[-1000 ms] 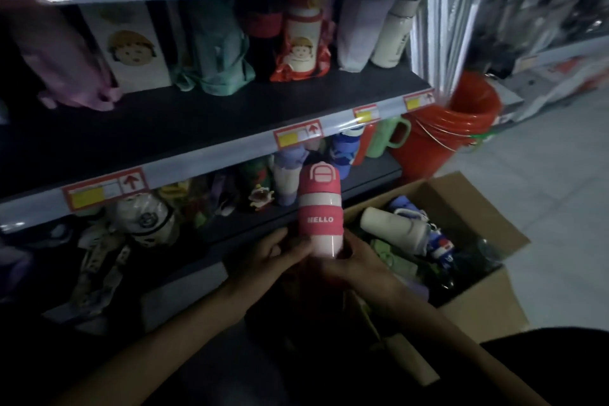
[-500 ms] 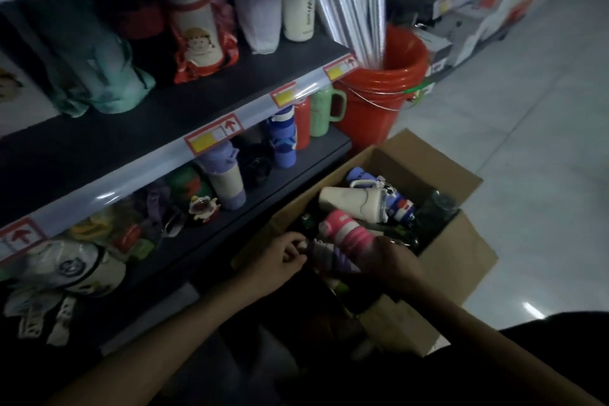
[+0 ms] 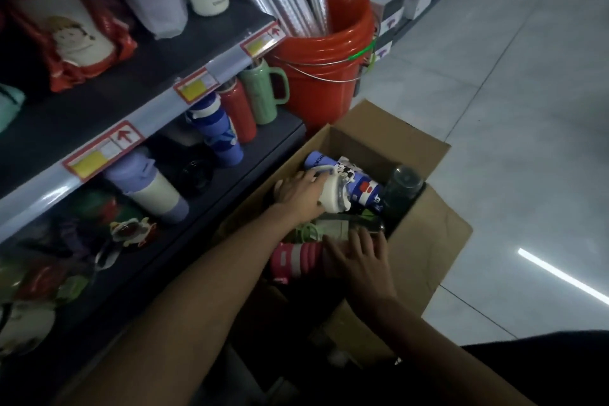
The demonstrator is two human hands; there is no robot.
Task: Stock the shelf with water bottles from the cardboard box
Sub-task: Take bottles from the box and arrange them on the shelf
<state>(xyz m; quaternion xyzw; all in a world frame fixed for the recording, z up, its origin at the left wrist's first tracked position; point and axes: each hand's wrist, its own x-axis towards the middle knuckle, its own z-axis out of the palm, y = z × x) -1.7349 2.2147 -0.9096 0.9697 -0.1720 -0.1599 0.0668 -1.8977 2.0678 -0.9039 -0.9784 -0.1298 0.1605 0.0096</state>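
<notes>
Inside the brown cardboard box (image 3: 425,241), the left hand (image 3: 301,194) curls around a smooth cream bottle (image 3: 333,199). The right hand (image 3: 359,257), fingers spread flat, rests on the ribbed pink bottle (image 3: 295,260) it gripped a moment ago. The left hand has reached deeper.

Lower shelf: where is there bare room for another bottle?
The lower shelf is bare along its front edge, before the blue bottle, red bottle and green mug. Left of the lavender-cream bottle it is crowded.

A shop: price-tagged shelf (image 3: 138,115) of drinkware, tiled aisle (image 3: 514,82).
</notes>
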